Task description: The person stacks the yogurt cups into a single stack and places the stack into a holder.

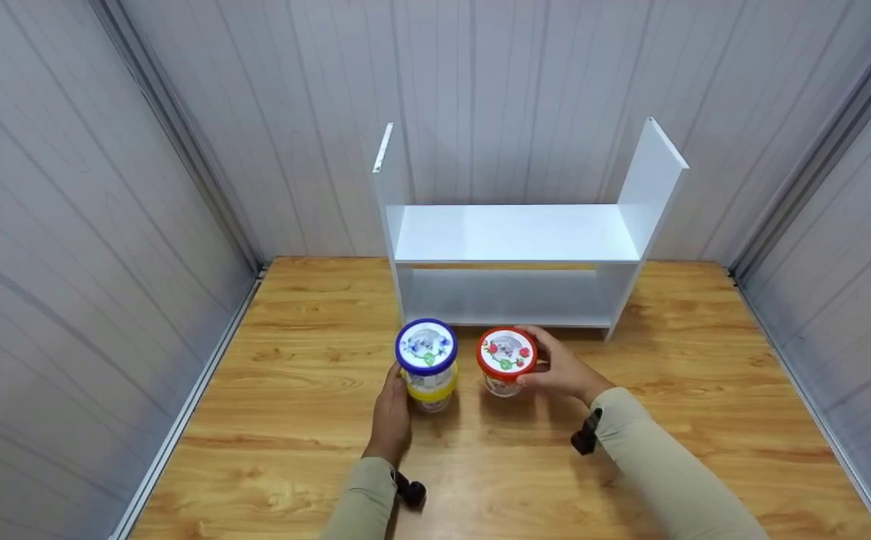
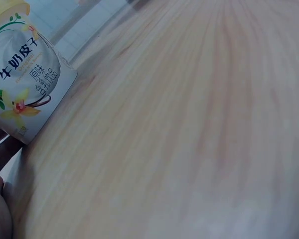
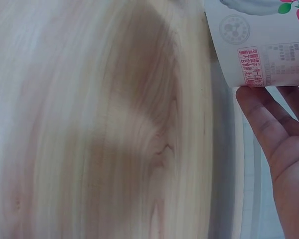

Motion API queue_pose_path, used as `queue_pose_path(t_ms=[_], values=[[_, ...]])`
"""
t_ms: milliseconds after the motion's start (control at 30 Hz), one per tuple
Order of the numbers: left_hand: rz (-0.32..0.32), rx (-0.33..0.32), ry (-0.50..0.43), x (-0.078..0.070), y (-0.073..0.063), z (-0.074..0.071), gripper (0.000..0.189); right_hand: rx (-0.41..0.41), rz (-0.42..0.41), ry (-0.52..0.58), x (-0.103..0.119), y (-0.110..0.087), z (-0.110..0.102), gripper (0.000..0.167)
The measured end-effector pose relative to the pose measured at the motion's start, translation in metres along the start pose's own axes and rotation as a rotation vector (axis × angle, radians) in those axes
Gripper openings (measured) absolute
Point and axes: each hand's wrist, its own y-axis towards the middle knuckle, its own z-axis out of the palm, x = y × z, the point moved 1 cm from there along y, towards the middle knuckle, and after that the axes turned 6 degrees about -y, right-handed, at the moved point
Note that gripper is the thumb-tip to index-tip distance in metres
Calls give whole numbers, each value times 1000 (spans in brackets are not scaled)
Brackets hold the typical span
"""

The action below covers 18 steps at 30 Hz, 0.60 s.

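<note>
Two printed drink cups are stacked in the head view: a blue-lidded cup (image 1: pixel 426 346) stands on top of a yellow-lidded cup (image 1: pixel 435 393). My left hand (image 1: pixel 390 417) grips the lower cup from its left side; its thumb is hidden. Yellow flowers show on that lower cup (image 2: pixel 30 74) in the left wrist view, with fingers by its base. To the right, my right hand (image 1: pixel 566 369) holds a red-lidded cup (image 1: pixel 506 351) between thumb and fingers. Strawberry print and small text mark this cup (image 3: pixel 269 47) in the right wrist view, fingertips at its bottom edge.
A white shelf unit (image 1: pixel 518 232) with two levels and tall side panels stands just behind the cups, against the back wall (image 1: pixel 510 90). Wood-grain tabletop (image 1: pixel 292 390) extends around it. Panel walls (image 1: pixel 67 262) close in the left and right sides.
</note>
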Motion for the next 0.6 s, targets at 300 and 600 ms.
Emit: queue_pose_path(t_ms=[300, 600], values=[[51, 1, -5, 0, -1, 1, 51, -22, 5, -50, 8, 1, -5, 99], [37, -1, 6, 3, 1, 0, 53, -40, 20, -99, 19, 2, -9, 96]])
